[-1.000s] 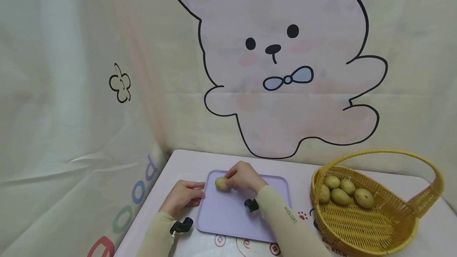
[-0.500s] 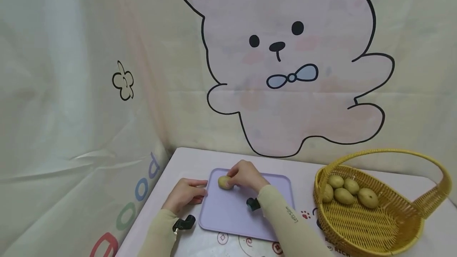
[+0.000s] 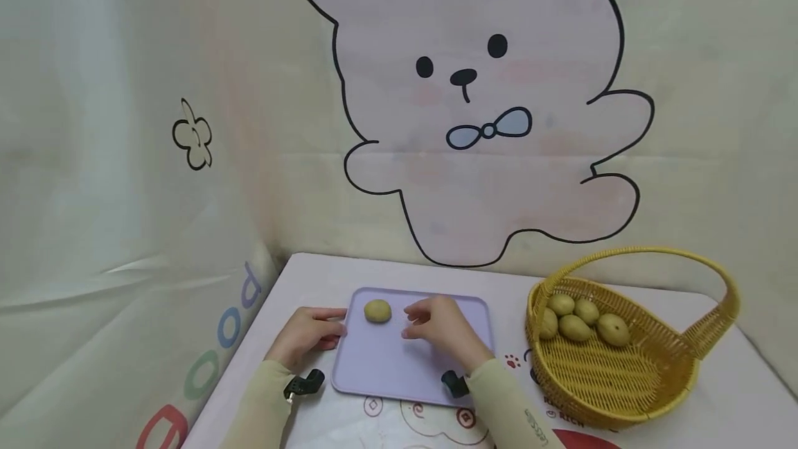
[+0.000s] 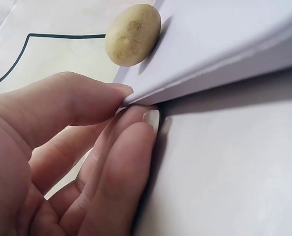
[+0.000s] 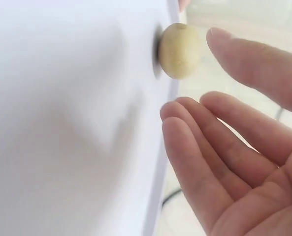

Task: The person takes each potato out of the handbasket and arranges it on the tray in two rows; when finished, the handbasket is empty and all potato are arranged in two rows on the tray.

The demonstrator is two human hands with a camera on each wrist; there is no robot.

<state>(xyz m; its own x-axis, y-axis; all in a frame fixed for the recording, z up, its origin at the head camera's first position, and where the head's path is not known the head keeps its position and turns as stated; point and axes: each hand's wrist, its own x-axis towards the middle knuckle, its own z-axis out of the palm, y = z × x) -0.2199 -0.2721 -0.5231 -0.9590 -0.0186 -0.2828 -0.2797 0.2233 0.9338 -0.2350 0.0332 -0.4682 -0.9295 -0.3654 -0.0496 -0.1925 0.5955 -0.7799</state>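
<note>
tabletop (image 3: 736, 380) has yellow basket (image 3: 611, 380) at right, lilac tray (image 3: 380, 366) left of it, left hand (image 3: 307, 331) pinching tray's left rim, right hand (image 3: 441, 326) over tray with fingers spread just right of the lone potato (image 3: 377, 310) on tray's far left, other potatoes (image 3: 574, 328) in basket.

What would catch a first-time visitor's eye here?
Probably the big pinkish cartoon animal on the backdrop behind the table. Next, the yellow basket at the table's right, holding five potatoes. Then the lone potato near the far left corner of the lilac tray, whose left edge the left hand pinches; the right hand is close to that potato, not touching it.
</note>
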